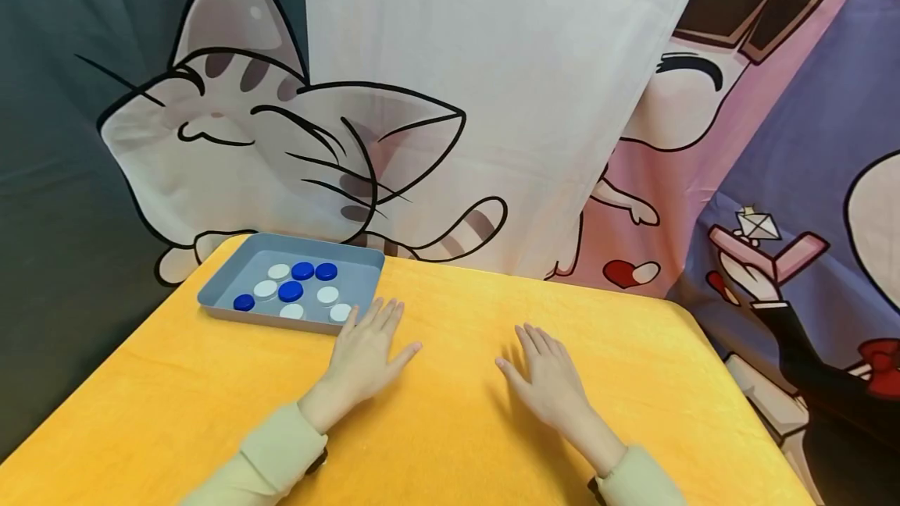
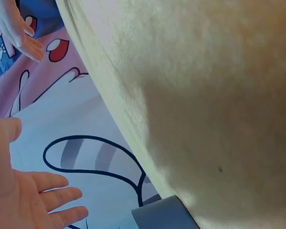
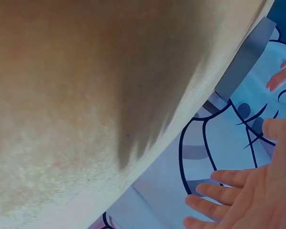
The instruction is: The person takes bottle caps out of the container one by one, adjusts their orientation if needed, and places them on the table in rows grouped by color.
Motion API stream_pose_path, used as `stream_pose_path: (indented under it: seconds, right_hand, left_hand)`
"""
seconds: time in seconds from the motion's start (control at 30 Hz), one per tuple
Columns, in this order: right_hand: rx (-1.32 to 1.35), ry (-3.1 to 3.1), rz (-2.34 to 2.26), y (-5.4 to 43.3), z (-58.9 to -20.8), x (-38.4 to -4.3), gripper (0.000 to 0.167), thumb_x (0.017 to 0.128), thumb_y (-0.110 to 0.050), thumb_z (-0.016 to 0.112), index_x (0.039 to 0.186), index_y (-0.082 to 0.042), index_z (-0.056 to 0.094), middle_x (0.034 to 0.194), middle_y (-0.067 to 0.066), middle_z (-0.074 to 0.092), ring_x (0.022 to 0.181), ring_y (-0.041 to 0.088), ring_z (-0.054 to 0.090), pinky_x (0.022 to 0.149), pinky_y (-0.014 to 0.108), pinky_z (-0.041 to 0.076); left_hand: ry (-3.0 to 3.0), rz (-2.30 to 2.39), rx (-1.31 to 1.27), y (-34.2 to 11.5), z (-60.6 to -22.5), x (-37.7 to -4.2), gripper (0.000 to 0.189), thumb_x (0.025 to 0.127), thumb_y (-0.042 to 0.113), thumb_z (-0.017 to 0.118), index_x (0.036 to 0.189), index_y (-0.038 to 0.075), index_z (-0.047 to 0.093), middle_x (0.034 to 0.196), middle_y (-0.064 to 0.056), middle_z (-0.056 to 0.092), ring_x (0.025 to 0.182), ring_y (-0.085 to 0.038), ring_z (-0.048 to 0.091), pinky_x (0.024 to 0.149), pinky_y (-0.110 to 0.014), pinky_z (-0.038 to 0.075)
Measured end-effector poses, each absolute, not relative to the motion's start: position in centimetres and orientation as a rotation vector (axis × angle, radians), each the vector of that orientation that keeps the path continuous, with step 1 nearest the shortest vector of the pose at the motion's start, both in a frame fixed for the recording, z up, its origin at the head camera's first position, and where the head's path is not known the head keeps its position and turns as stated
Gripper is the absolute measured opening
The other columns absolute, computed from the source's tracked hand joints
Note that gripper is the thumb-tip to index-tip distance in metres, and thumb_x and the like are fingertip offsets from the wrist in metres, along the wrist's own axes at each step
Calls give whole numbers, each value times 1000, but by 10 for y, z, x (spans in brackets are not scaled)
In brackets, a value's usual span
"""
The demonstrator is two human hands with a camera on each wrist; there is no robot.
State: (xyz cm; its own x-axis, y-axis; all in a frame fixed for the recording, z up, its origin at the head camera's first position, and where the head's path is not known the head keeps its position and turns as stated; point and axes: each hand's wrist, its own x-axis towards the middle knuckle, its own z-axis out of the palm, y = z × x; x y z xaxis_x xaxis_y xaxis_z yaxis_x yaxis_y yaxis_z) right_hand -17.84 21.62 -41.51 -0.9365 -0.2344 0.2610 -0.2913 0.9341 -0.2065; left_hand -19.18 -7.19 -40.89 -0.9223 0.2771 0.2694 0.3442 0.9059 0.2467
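Both hands hold nothing, with fingers extended over the yellow table. In the head view my left hand (image 1: 364, 354) is just right of and in front of a grey tray (image 1: 232, 256), its fingertips overlapping the near right corner. Several blue bottle caps (image 1: 291, 291) and several white bottle caps (image 1: 327, 296) lie spread in the tray. My right hand (image 1: 550, 377) is right of the table's middle, thumb spread toward the left hand. The left wrist view shows the left hand (image 2: 24, 195) palm side, fingers apart. In the right wrist view the right hand (image 3: 257, 195) is likewise spread.
A yellow cloth (image 1: 450, 428) covers the table. Behind its far edge hangs a curtain (image 1: 492, 100) printed with a cartoon cat and figures. The tray stands at the far left, near the table's back edge.
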Motion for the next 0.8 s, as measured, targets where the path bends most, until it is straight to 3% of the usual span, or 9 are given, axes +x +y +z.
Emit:
stream_pose_path:
  seconds: [0.2, 0.47, 0.67, 0.8]
  right_hand:
    - [430, -2745, 387, 208, -407, -183, 54, 94, -44, 56, 128, -2, 58, 129, 14, 60, 119, 31, 54, 101, 47, 44]
    - [421, -2721, 387, 195, -398, -190, 43, 93, -43, 58, 115, -7, 64, 108, 8, 67, 101, 25, 58, 83, 42, 51]
    - [401, -2722, 416, 188, -395, -196, 39, 92, -43, 60, 111, -8, 63, 90, 7, 65, 81, 18, 55, 61, 31, 46]
    - [407, -2718, 415, 185, -392, -198, 33, 91, -41, 62, 101, -9, 64, 82, 5, 64, 74, 17, 55, 57, 29, 44]
  left_hand:
    - [-2806, -481, -405, -76, -405, -197, 67, 94, 53, 50, 138, 3, 49, 142, -16, 51, 134, -34, 45, 113, -57, 25]
    - [-2730, -510, -354, -85, -405, -206, 51, 96, 42, 53, 125, 1, 60, 125, -17, 63, 119, -34, 57, 102, -56, 39]
    - [-2707, -514, -323, -95, -408, -214, 44, 95, 36, 56, 120, 1, 63, 118, -17, 66, 113, -35, 60, 96, -54, 44]
    - [-2668, -519, -318, -103, -412, -219, 37, 93, 31, 60, 113, 0, 66, 112, -16, 69, 106, -34, 62, 88, -51, 48]
